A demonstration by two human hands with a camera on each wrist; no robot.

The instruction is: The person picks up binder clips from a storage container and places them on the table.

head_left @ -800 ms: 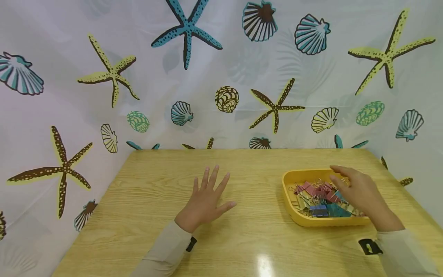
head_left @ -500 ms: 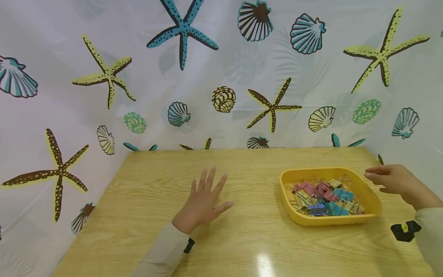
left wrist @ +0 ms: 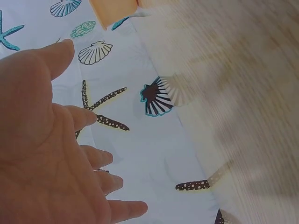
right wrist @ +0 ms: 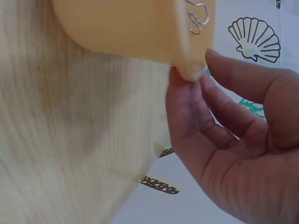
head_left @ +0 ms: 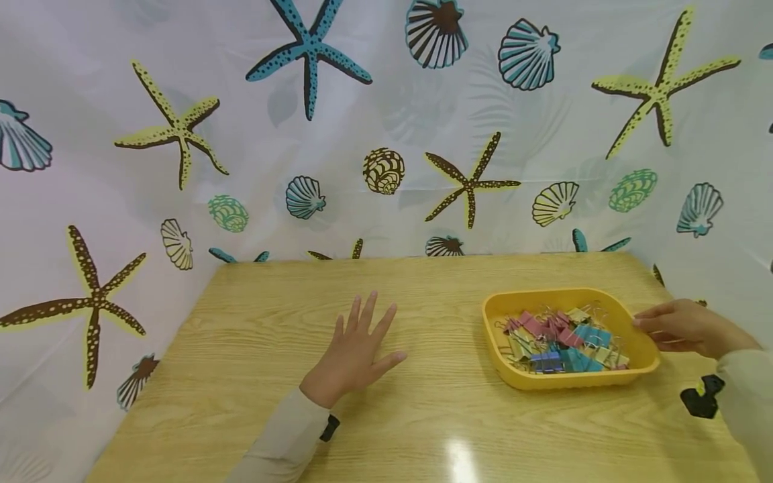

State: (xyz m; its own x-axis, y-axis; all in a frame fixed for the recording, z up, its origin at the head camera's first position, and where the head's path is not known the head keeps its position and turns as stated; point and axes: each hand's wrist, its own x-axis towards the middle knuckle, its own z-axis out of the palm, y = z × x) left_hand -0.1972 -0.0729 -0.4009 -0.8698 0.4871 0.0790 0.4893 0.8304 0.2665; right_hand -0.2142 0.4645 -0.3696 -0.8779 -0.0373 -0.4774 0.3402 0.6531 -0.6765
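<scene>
A yellow plastic tray (head_left: 576,381) stands on the right part of the table, with a pile of pink, blue, teal and pale yellow binder clips (head_left: 568,337) inside. My right hand (head_left: 694,327) is at the tray's right end. In the right wrist view its thumb and fingers (right wrist: 187,109) pinch the tray's rim from either side, the fingers on the outer face. Left of the tray, my left hand (head_left: 353,359) is over the table, palm down, fingers spread and holding nothing.
A light wooden table (head_left: 423,422) bears the tray. Behind it and along both sides hangs a white cloth (head_left: 253,134) printed with starfish and shells. A dark strap piece (head_left: 702,397) is at the right cuff.
My right hand has come off from above the clips, swung right, then closed in on the tray's right rim. My left hand stays in place. The head view has shifted slightly.
</scene>
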